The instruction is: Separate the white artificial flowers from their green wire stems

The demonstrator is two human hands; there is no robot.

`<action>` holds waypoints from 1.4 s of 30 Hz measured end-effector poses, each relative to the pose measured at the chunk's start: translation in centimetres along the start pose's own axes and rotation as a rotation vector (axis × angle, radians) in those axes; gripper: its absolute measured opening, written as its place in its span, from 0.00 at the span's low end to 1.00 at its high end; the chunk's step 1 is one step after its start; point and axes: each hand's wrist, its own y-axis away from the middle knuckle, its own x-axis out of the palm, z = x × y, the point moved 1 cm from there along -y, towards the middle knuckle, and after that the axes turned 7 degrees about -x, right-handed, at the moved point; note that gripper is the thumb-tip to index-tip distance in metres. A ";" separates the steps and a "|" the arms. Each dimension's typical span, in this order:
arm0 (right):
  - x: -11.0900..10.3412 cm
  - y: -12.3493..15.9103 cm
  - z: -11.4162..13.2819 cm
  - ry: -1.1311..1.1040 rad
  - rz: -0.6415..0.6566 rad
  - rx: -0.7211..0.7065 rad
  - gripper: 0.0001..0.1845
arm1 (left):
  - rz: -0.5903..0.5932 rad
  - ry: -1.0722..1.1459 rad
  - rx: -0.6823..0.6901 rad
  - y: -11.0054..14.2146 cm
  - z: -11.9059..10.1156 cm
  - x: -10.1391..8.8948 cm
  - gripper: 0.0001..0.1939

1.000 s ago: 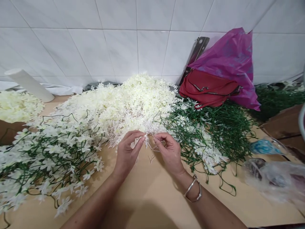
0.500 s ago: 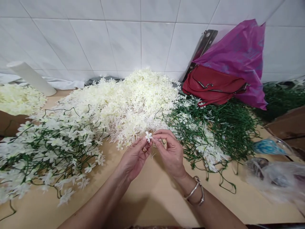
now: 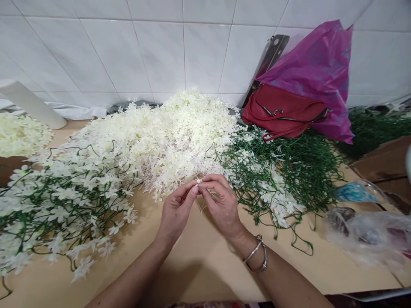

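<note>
Between the fingertips of both hands is a small white artificial flower point(image 3: 199, 181), mostly covered by the fingers. My left hand point(image 3: 177, 209) pinches it with thumb and forefinger. From the other side my right hand point(image 3: 221, 205) grips it too, and a thin pale stem or stamen strand point(image 3: 201, 207) shows below the fingers. Just beyond the hands rises a large heap of loose cream-white flower heads point(image 3: 189, 124). To the left lies a pile of white flowers on green stems point(image 3: 73, 196), and to the right a tangle of green stems point(image 3: 289, 171).
A red handbag point(image 3: 282, 111) and a purple plastic bag point(image 3: 314, 72) lean by the tiled wall at the right. A white roll point(image 3: 35, 105) stands far left. A blue face mask point(image 3: 356, 192), clear plastic bags point(image 3: 369, 235) and cardboard point(image 3: 385, 164) lie right on the tan tabletop point(image 3: 199, 273).
The fingers of both hands have closed further over the flower, whose open petals faced up before. My left hand has turned, thumb now on top. The view has shifted slightly.
</note>
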 end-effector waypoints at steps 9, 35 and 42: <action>0.4 -0.1 -0.9 -0.165 0.020 0.244 0.11 | -0.023 -0.469 0.413 0.5 1.2 -1.1 0.11; 0.0 0.1 -3.6 -0.103 -0.036 0.225 0.05 | -0.181 -1.315 0.779 -6.9 -1.5 -2.6 0.06; -0.2 0.2 -4.4 -0.130 -0.106 0.291 0.04 | -0.245 -1.348 0.855 -6.8 -2.0 -3.3 0.04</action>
